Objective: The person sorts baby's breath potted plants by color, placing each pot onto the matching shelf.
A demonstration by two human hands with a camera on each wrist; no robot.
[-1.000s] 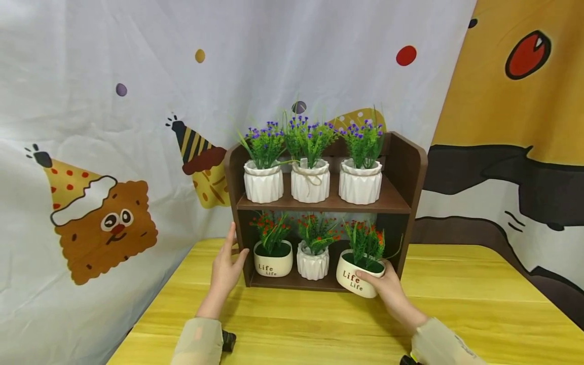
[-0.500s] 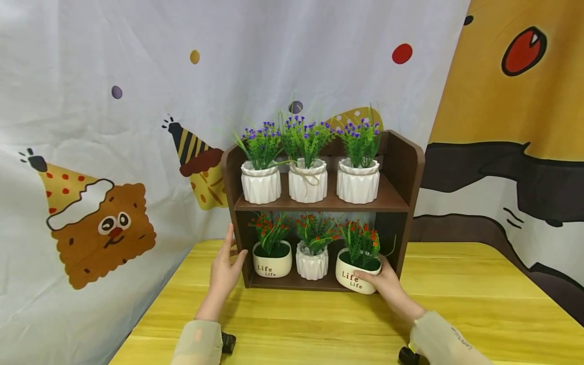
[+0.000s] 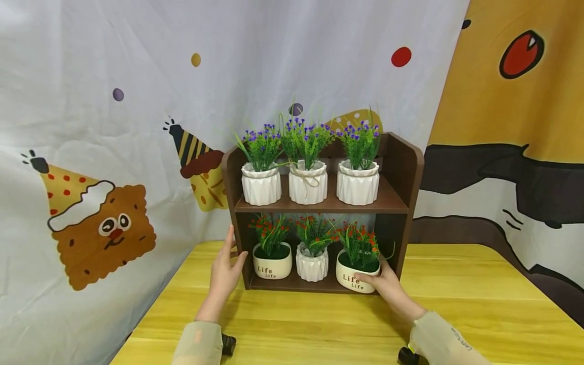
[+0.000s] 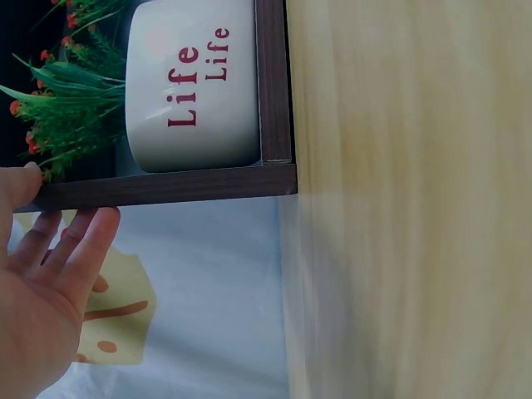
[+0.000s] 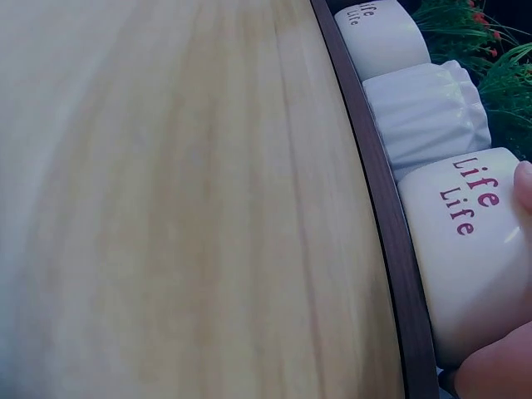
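My right hand (image 3: 388, 280) grips a cream oval flowerpot (image 3: 349, 279) marked "Life Life", with red flowers, at the right end of the lower shelf. Its thumb lies on the front; the pot's base is just at the front edge. In the right wrist view this pot (image 5: 453, 274) sits beside a white fluted pot (image 5: 428, 116). My left hand (image 3: 225, 271) touches the left side panel of the brown two-tier shelf (image 3: 319, 207), fingers extended along the outside and thumb near the front edge. Close by stands a matching cream pot (image 4: 195, 91) with red flowers.
Three white fluted pots with purple flowers, such as the middle pot (image 3: 308, 182), line the upper shelf. A white pot (image 3: 312, 263) stands mid lower shelf. The shelf stands on a wooden table (image 3: 292, 324) before a printed cloth (image 3: 292, 50).
My right hand has pushed the cream pot slightly back and levelled it; earlier it tilted and stuck out farther over the front edge. The left hand stays at the side panel.
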